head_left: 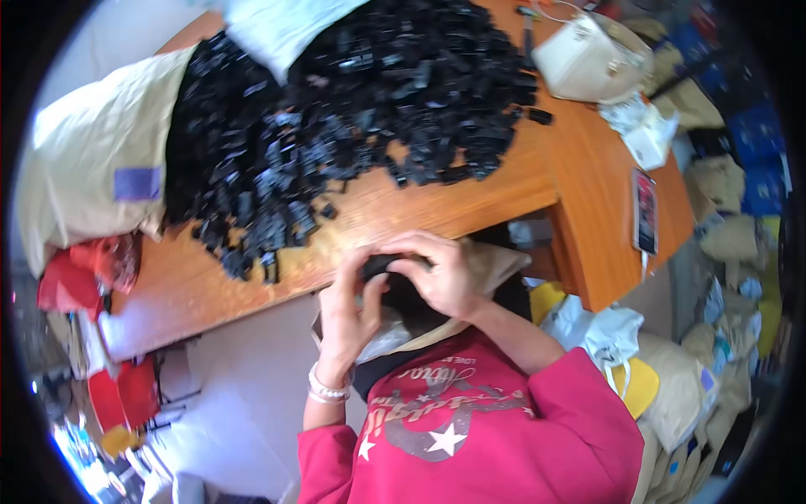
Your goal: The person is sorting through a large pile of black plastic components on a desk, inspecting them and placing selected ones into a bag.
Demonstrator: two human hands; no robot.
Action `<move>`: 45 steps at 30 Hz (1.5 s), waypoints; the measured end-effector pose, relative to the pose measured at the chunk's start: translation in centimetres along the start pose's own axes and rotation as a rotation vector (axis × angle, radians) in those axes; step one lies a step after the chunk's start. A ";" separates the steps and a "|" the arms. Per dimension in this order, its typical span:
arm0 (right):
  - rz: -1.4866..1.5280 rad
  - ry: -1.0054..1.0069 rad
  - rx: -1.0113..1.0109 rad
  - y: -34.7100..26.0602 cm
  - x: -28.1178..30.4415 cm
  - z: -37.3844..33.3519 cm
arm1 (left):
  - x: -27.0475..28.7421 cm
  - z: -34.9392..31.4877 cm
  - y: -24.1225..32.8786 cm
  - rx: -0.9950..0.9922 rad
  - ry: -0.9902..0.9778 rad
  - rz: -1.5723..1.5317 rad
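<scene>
A small black piece [379, 266] sits between my two hands, just off the front edge of the wooden table. My left hand [346, 296] closes on it from one side, with a pale bracelet at the wrist. From the other side, the curled fingers and thumb of my right hand [438, 273] grip it. Its exact shape is partly hidden by my fingers. Below my hands, an open tan sack [491, 267] in my lap has a dark inside and some clear plastic. Beyond lies a large heap of small black pieces [403, 84] on the table.
A tan sack [92, 160] lies on its side at left, its mouth against the heap. Red bags [88, 269] are beside it. At right are a cream handbag [592, 59], tissues [642, 134] and a plugged-in phone [645, 212]. A red chair [124, 395] stands lower left.
</scene>
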State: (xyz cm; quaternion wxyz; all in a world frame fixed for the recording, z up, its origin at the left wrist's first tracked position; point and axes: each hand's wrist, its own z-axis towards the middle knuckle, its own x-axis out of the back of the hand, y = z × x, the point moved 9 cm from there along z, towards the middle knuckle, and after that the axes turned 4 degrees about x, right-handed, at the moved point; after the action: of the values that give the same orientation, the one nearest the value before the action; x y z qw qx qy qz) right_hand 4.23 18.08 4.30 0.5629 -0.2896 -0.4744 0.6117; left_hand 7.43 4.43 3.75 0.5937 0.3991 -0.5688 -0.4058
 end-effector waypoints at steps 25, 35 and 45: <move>-0.883 0.120 0.307 1.0 -0.3 4.1 | 4.6 4.9 1.0 -0.272 0.445 0.765; -0.143 0.086 0.192 -1.8 -0.5 3.9 | 1.7 4.1 -2.6 0.150 0.057 -0.507; -0.316 -0.008 0.452 -3.6 -1.4 3.0 | 0.6 2.9 -2.0 0.289 -0.186 -0.704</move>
State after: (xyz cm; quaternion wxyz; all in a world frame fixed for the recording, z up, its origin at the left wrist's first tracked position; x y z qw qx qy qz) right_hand 3.38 15.64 8.47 0.6998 -0.0766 -0.3676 0.6077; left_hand 4.45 3.13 2.17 0.3018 0.6107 -0.5000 -0.5348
